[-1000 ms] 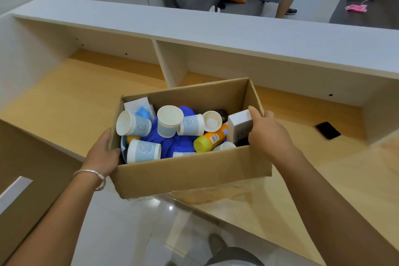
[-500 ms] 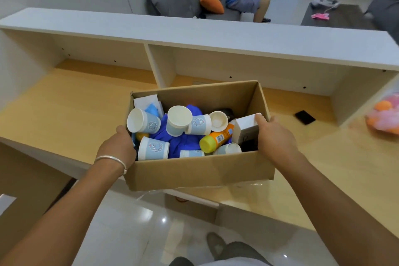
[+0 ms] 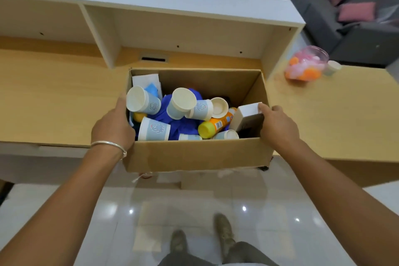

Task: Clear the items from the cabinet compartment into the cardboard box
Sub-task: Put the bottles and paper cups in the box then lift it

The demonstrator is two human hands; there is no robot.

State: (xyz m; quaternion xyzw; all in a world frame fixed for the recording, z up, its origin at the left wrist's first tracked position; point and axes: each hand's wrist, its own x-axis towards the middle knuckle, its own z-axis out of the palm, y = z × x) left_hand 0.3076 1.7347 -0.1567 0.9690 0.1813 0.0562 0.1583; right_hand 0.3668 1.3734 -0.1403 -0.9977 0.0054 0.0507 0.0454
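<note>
An open cardboard box [image 3: 194, 153] is held over the front edge of the wooden desk. My left hand [image 3: 113, 125] grips its left wall and my right hand [image 3: 278, 126] grips its right wall, thumb over the rim. Inside lie several blue-and-white paper cups [image 3: 153, 129], a yellow-capped orange bottle [image 3: 213, 125], a small white carton [image 3: 248, 114] and blue cloth [image 3: 166, 108]. Behind the box, the cabinet compartment [image 3: 190, 30] shows only a dark slot in its floor.
A clear jar [image 3: 306, 63] of pink and orange items lies on the desk [image 3: 323, 114] at the right, a small white cup beside it. A divider panel [image 3: 101, 34] splits the cabinet. A person sits on a grey sofa beyond. My feet stand on glossy floor tiles below.
The view has tipped downward and shifted right. The box, held in both hands, now sits in front of the right compartment; the black object seen on the desk earlier is out of sight.
</note>
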